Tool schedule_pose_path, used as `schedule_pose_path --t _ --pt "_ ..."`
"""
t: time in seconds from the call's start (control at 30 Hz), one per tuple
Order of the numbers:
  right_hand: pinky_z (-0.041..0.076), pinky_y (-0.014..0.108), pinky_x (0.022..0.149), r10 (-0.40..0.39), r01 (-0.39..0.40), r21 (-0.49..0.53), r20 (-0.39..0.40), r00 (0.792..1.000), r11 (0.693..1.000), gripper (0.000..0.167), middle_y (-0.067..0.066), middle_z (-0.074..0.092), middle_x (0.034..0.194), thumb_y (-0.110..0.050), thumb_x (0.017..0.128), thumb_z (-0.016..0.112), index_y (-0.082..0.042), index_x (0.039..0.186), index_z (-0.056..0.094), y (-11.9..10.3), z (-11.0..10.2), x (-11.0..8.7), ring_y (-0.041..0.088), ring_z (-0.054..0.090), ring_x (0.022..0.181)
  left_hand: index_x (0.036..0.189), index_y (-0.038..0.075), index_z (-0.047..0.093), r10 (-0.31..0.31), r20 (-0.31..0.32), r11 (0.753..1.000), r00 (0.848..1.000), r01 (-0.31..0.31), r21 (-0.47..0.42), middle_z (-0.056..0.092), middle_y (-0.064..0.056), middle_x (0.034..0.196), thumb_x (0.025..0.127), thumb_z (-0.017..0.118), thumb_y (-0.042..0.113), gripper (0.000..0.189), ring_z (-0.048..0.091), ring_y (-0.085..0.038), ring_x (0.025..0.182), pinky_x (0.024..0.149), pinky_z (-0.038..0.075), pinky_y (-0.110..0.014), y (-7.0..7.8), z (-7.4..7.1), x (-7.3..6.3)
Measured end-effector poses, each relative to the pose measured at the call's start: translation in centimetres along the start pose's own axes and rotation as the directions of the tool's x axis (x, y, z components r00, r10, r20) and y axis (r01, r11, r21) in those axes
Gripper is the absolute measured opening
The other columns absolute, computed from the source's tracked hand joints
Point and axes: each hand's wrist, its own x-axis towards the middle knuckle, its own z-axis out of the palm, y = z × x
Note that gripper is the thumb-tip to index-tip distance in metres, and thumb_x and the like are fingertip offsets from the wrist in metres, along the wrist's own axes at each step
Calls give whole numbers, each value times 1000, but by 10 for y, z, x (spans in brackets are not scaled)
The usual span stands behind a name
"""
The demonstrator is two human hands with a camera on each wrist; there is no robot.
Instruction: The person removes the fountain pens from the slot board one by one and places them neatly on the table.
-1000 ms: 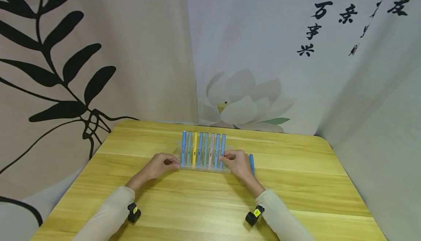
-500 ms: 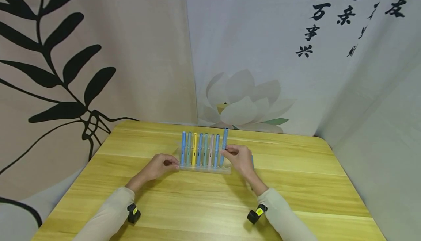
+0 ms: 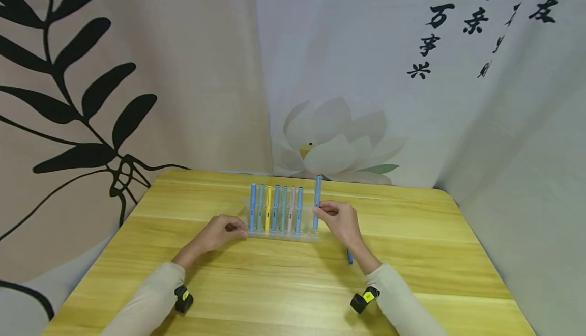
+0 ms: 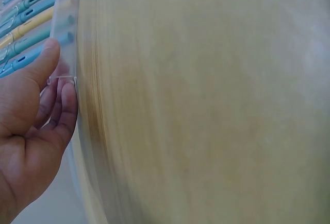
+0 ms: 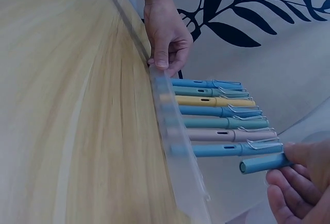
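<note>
A clear plastic pen stand (image 3: pixel 284 236) holds several upright capped pens in a row: blue, green, yellow and pink, with wire clips. My left hand (image 3: pixel 223 232) grips the stand's left end; in the left wrist view the thumb lies along its front and the fingers (image 4: pixel 66 105) curl at its end corner. Between the thumb and fingers of my right hand (image 3: pixel 340 220) is a blue pen (image 3: pixel 317 193), raised higher than the row at the stand's right end. The right wrist view shows this pen's lower end (image 5: pixel 252 165) free of the stand, beside the last blue pen (image 5: pixel 216 150).
Another blue pen (image 3: pixel 350 256) lies on the wooden table (image 3: pixel 274 290), partly hidden by the right forearm. Printed curtains (image 3: pixel 348 71) hang behind the table's far edge and along its right side.
My right hand has drawn the rightmost blue pen upward out of its place and moved it slightly right. The left hand has stayed at the stand's left end.
</note>
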Motion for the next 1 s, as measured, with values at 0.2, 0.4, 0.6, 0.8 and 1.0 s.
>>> schedule_pose_path --t 0.2,0.4,0.6,0.8,1.0 --pt "59 36 78 3 -3 -25 -6 1000 1000 30 5 77 97 -28 92 79 -6 111 78 3 -11 -3 20 72 88 104 13 77 -11 0 1000 1000 11 1 72 5 95 98 71 23 13 64 -14 89 80 53 -27 0 -1 -1" --pt "59 36 79 2 -3 -40 -10 1000 999 31 6 77 98 -29 93 78 -5 112 77 8 -22 -5 21 73 89 104 14 77 -15 3 1000 1000 15 -4 72 5 95 98 71 24 13 64 -15 89 80 53 -28 -1 0 -1" --pt "59 34 74 14 -15 -44 -33 999 999 30 6 77 97 -30 92 79 -6 110 78 12 -31 -9 21 73 88 104 14 77 -6 -6 1000 1000 6 -3 72 5 95 97 72 25 14 64 -14 89 80 53 -28 -1 0 -2" --pt "59 32 73 30 -33 -64 -52 998 997 31 6 77 97 -31 92 79 -6 112 78 24 -39 -12 21 74 88 104 15 77 -16 -10 1000 1000 16 0 72 6 95 97 73 26 13 64 -13 89 80 53 -27 -2 0 -2" --pt "59 32 73 77 -84 -94 -73 994 992 30 5 77 96 -30 92 79 -7 111 78 32 -51 -16 20 73 88 102 16 77 -9 -11 1000 1000 9 -5 72 6 95 96 73 26 13 65 -12 89 81 53 -27 -3 0 0"
